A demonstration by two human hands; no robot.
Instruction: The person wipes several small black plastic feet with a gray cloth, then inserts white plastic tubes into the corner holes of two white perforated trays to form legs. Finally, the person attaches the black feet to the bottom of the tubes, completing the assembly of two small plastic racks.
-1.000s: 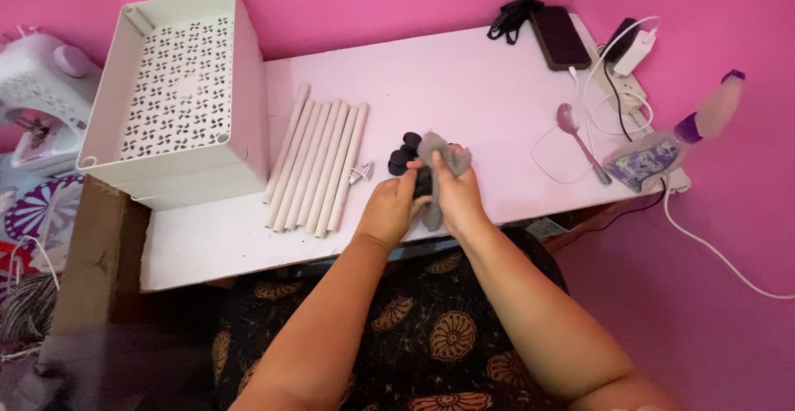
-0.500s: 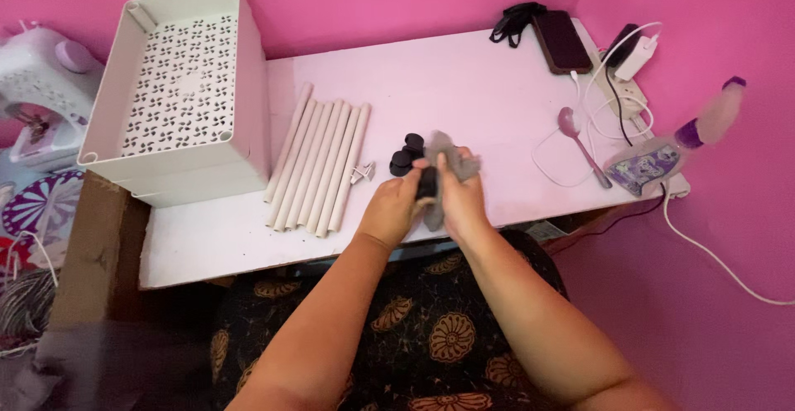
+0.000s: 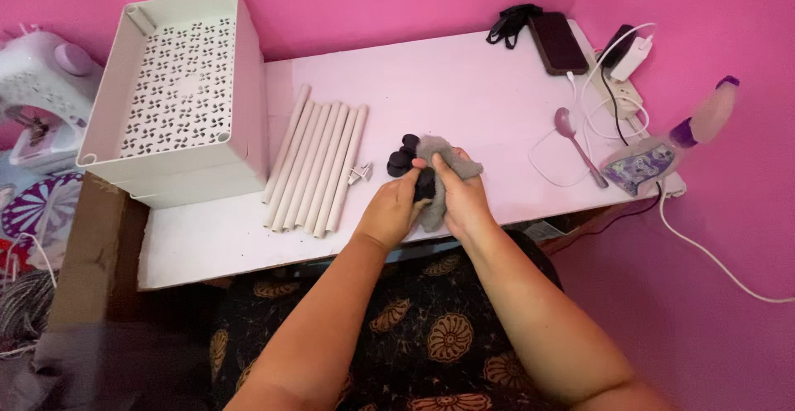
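Across the white desk (image 3: pixel 464 88) set into a pink corner, things run from big to small; at the far left a white perforated crate (image 3: pixel 178 96) lies on its side, and just right of it a row of pale tubes (image 3: pixel 319 171) lies side by side, touching one another; a tiny white clip (image 3: pixel 360 173) sits at their right edge. Off the desk to the far left stands a small white sewing machine (image 3: pixel 41 96). At the right end lie a spray bottle (image 3: pixel 662 150) with a purple collar, a dark phone (image 3: pixel 559 40) by the far wall, a white charger and cable (image 3: pixel 625 63), and a mauve spoon (image 3: pixel 577 142).

Near the front edge, at the middle, both hands meet; the left hand (image 3: pixel 389 212) has its grip closed on a small black cap (image 3: pixel 426 184), held just above the desk, while the right hand (image 3: pixel 464 200) has its grip pinched on a grey cloth (image 3: pixel 443 158) wrapped against that cap. A little heap of more black caps (image 3: pixel 402 159) rests on the desk just beyond the left fingers.

As I judge it, the wiping goes best if the left hand keeps the cap firm and turns it slowly, letting the cloth pass over every face; the cloth should stay bunched tight so no loose end drags the heap about.
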